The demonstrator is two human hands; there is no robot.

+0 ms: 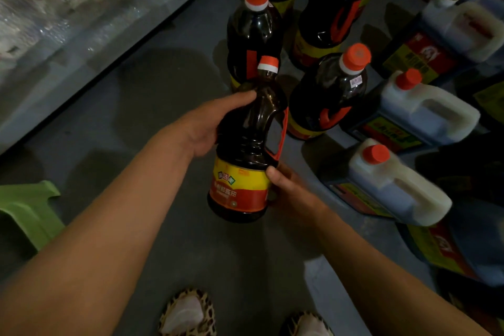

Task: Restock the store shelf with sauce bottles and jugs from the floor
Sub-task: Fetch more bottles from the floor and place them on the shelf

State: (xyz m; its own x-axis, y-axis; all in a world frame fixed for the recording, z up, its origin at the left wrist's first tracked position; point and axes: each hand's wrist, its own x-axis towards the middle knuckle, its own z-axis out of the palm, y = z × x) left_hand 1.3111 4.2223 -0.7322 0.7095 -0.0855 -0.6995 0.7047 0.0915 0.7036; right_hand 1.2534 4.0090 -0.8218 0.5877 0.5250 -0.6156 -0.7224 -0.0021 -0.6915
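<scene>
- The grey floor (152,95) is taking up most of the view, with a pale plastic-wrapped bulk running along the left edge; it may be the foot of a shelf or a cooler, but the light is too dim for me to be sure.
- To the right, white jugs (425,109) with red caps are lying and standing crowded together, and beside them dark sauce bottles (327,95) are standing upright on the floor, still waiting to be shelved.
- A green stool (30,213) is sitting at the lower left, well apart from the stock.
- The person is standing over it all, patterned slippers (188,314) showing at the bottom edge.
- The held bottle (245,150) is hanging clear of the floor between both hands, in front of the standing ones. Its long axis is running roughly up the view, tilted a little, with the red cap pointing away from the person toward the stock and the yellow-and-red label facing the camera; the red handle is turned to the person's right.
- The left hand (207,128) is gripping the bottle's shoulder, fingers wrapping behind it and thumb lying along the neck.
- The right hand (289,188) is holding the lower body beside the label, thumb pressing by the handle's base, fingers curling round the far side.
- I'd judge the pick-up is in hand; the next move is calling for a turn toward the shelf and setting the bottle upright, label outward.
</scene>
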